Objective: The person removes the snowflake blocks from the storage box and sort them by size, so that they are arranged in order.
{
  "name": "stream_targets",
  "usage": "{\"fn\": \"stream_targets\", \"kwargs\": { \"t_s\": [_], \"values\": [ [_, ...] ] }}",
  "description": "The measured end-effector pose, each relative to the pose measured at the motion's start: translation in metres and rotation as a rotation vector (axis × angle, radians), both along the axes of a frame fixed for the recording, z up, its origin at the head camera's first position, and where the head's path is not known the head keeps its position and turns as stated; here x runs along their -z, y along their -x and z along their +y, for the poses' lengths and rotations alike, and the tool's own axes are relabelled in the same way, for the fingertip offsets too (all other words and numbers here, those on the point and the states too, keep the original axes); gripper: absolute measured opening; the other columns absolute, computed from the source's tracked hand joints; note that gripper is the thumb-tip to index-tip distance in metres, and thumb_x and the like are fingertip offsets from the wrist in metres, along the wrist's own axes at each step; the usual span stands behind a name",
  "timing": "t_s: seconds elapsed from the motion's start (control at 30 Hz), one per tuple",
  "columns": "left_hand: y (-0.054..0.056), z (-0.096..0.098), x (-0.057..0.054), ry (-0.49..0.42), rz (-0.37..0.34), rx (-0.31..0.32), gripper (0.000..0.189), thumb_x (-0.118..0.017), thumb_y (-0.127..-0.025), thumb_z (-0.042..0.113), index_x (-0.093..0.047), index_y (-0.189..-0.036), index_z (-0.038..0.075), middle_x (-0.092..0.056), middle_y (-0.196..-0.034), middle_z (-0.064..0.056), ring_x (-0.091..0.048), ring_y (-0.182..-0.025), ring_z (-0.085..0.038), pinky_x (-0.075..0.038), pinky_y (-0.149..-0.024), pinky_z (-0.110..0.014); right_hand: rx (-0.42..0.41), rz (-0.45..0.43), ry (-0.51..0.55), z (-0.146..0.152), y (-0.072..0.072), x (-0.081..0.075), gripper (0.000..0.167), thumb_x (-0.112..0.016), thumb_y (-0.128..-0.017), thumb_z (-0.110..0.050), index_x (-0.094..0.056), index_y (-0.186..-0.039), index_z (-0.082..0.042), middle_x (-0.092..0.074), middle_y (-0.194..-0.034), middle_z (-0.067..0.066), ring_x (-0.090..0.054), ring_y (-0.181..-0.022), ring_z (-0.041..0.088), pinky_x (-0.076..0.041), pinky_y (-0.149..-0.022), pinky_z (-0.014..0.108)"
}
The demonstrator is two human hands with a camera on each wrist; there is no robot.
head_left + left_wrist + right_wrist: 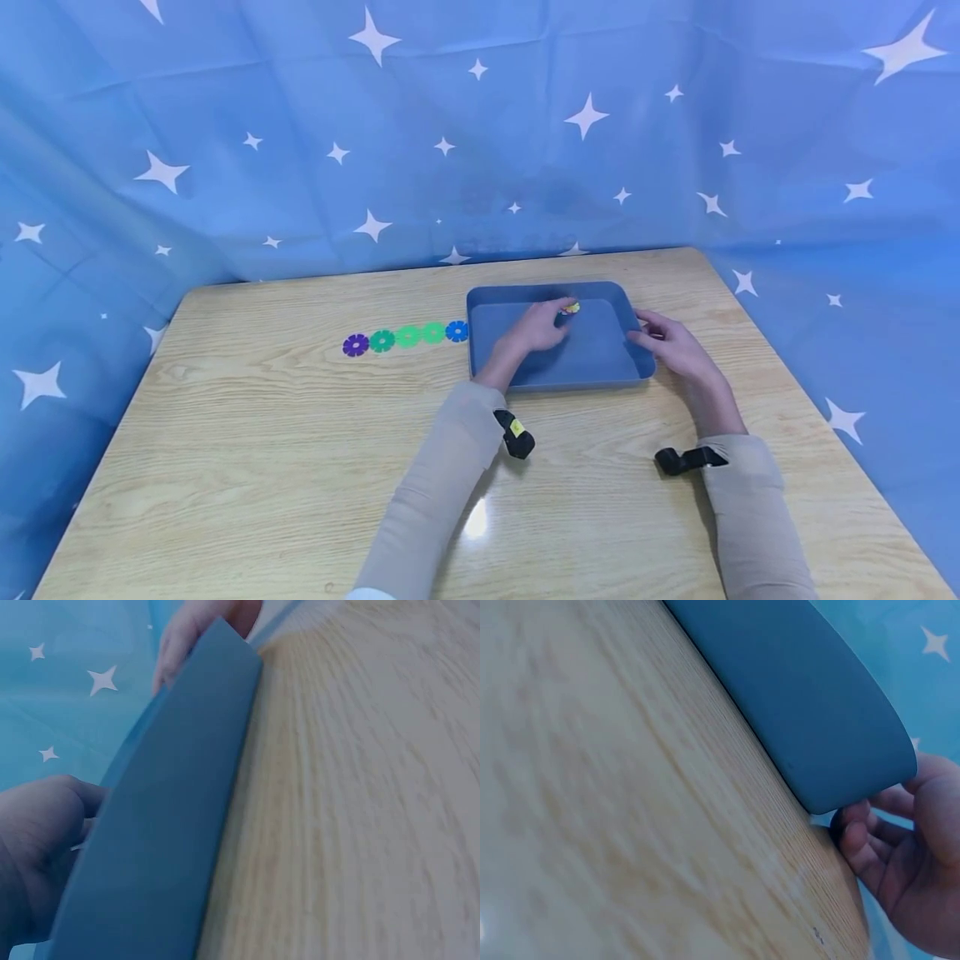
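Peeking past the left hand (537, 327), a yellow piece (574, 307) shows only partly.

The pale wood-grain surface (262, 467) carries a blue tray (600, 354) and a row of five toothed discs (402, 337).

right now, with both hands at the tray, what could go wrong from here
The blue disc lies right by the left wall of the tray; if the right hand, at the opposite wall, pushed the tray leftward, it might knock the disc out of its row. The yellow piece is small and partly hidden by the left hand; I can't tell whether it is firmly held, so it could slip.
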State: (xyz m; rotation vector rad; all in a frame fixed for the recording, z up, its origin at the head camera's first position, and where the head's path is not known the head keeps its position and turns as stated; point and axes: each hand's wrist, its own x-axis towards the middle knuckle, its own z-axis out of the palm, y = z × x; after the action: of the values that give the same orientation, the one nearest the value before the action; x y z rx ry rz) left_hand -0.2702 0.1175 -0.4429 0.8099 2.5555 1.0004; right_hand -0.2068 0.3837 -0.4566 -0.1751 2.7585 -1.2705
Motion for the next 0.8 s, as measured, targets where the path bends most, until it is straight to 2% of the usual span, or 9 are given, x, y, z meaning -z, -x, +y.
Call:
{"fn": "stream_targets", "kwargs": {
  "t_s": [0.1,0.13,0.23,0.4,0.43,0.57,0.67,0.8],
  "values": [
    [-0.001,-0.001,0.002,0.041,0.033,-0.014,0.052,-0.056,-0.104,0.011,-0.043,-0.154,0.015,-0.049,-0.151,-0.008,-0.058,-0.117,-0.021,-0.046,-0.09,-0.031,-0.001,-0.003,0.002,-0.002,0.0,-0.001,0.062,-0.059,-0.104,-0.03,-0.037,-0.153,0.001,-0.052,-0.1,0.015,-0.047,-0.072,0.016,-0.044,-0.061,0.029],
    [-0.002,-0.002,0.003,0.04,0.052,-0.025,0.051,-0.057,-0.104,0.011,-0.045,-0.153,0.015,-0.051,-0.15,-0.007,-0.057,-0.122,-0.021,-0.047,-0.09,-0.03,0.0,-0.007,0.002,-0.002,0.0,-0.001,0.063,-0.059,-0.104,-0.031,-0.037,-0.154,0.001,-0.052,-0.101,0.015,-0.048,-0.072,0.017,-0.045,-0.061,0.029],
    [-0.003,-0.004,0.004,0.008,0.091,-0.059,0.045,-0.058,-0.103,0.009,-0.054,-0.147,0.014,-0.058,-0.143,-0.006,-0.061,-0.105,-0.02,-0.046,-0.079,-0.029,0.003,-0.007,-0.002,-0.002,0.001,-0.001,0.064,-0.059,-0.103,-0.032,-0.036,-0.154,0.001,-0.051,-0.1,0.014,-0.047,-0.073,0.017,-0.044,-0.062,0.03],
    [-0.003,-0.006,0.006,-0.031,0.133,-0.057,0.037,-0.064,-0.099,0.006,-0.064,-0.136,0.011,-0.066,-0.128,-0.005,-0.062,-0.105,-0.017,-0.05,-0.085,-0.025,0.006,-0.002,-0.009,0.0,-0.001,0.001,0.063,-0.059,-0.104,-0.031,-0.037,-0.152,0.002,-0.05,-0.094,0.012,-0.046,-0.072,0.017,-0.042,-0.062,0.029],
    [-0.003,-0.006,0.007,-0.025,0.148,-0.051,0.036,-0.066,-0.098,0.006,-0.065,-0.134,0.01,-0.066,-0.124,-0.004,-0.061,-0.108,-0.016,-0.05,-0.088,-0.025,0.005,-0.001,-0.007,0.0,-0.001,0.001,0.063,-0.059,-0.104,-0.031,-0.037,-0.152,0.002,-0.05,-0.093,0.012,-0.045,-0.072,0.017,-0.041,-0.062,0.029],
    [-0.002,-0.008,0.008,0.032,0.191,-0.026,0.033,-0.072,-0.095,0.013,-0.07,-0.128,0.01,-0.065,-0.112,-0.005,-0.059,-0.101,-0.017,-0.05,-0.084,-0.026,-0.002,0.001,-0.004,0.001,-0.002,0.001,0.063,-0.058,-0.104,-0.03,-0.037,-0.152,0.003,-0.05,-0.092,0.011,-0.045,-0.073,0.017,-0.041,-0.062,0.029],
    [-0.002,-0.009,0.008,0.064,0.189,-0.034,0.032,-0.073,-0.095,0.018,-0.071,-0.126,0.01,-0.065,-0.109,-0.005,-0.057,-0.099,-0.017,-0.049,-0.082,-0.026,-0.007,-0.003,-0.004,0.001,-0.001,0.002,0.064,-0.058,-0.104,-0.03,-0.035,-0.153,0.004,-0.05,-0.092,0.01,-0.046,-0.075,0.016,-0.04,-0.063,0.029],
    [-0.004,-0.011,0.007,0.05,0.147,-0.073,0.03,-0.074,-0.095,0.021,-0.071,-0.123,0.01,-0.062,-0.112,-0.005,-0.055,-0.099,-0.017,-0.048,-0.084,-0.027,-0.012,-0.012,0.007,0.0,-0.001,0.001,0.064,-0.058,-0.104,-0.03,-0.034,-0.153,0.004,-0.051,-0.094,0.011,-0.046,-0.074,0.017,-0.041,-0.062,0.03]
  ]
}}
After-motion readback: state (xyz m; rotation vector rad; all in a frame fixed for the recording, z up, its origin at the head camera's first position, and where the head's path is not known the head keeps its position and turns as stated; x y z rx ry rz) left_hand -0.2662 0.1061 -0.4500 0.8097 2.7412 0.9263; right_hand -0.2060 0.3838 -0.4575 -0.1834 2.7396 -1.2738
